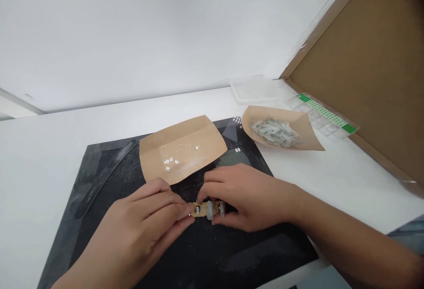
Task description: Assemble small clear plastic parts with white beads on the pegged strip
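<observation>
A narrow yellowish strip [202, 210] with round metal pieces and pale, translucent pieces on it lies low over the black mat. My left hand [142, 223] pinches its left end between thumb and fingers. My right hand [238, 196] has its thumb and fingers round the right part of the strip, by a pale piece [210, 210]. Just beyond my hands is a curved brown paper sheet [185, 136] with small white bits on it.
A black curved file [106, 178] lies on the left of the black mat [212, 253]. Back right, a brown paper [309, 136] holds many pale slivers [274, 131]. Behind it are a clear tray [255, 90], a clear case with a green label [326, 112] and a cardboard wall [364, 59].
</observation>
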The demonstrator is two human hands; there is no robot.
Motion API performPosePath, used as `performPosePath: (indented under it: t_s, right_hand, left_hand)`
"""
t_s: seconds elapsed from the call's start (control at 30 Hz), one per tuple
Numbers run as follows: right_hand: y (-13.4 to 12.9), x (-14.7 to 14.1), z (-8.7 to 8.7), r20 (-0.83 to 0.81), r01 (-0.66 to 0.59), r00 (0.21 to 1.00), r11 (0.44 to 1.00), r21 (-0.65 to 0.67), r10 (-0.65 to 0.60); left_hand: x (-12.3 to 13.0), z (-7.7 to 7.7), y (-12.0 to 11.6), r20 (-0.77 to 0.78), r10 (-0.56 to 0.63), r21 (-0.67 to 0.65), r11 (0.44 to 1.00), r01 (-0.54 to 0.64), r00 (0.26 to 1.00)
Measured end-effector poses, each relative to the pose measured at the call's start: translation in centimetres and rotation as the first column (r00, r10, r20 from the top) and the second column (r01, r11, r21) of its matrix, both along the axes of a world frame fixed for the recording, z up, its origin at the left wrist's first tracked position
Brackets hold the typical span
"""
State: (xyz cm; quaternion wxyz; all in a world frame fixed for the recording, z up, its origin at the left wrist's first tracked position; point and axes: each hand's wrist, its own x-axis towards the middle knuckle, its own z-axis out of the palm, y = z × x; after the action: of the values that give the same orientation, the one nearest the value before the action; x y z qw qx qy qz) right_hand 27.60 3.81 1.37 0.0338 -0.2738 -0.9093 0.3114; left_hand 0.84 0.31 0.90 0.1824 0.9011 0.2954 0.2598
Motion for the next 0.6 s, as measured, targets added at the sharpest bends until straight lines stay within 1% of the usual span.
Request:
performPosePath:
  t_s: [0.27, 0.6]
  right_hand:
    - [0.02, 0.0, 0.02, 0.004, 0.007, 1.0, 1.0, -0.023, -0.007]
    - [0.01, 0.0, -0.06, 0.016, 0.011, 1.0, 0.999, -0.034, -0.011]
  left_hand:
    - [-0.28, 0.15, 0.32, -0.016, 0.0, -0.002, 1.0, 0.0, 1.0]
    - [-0.61, 0.17, 0.14, -0.037, 0.022, -0.008, 1.0, -0.022, 0.999]
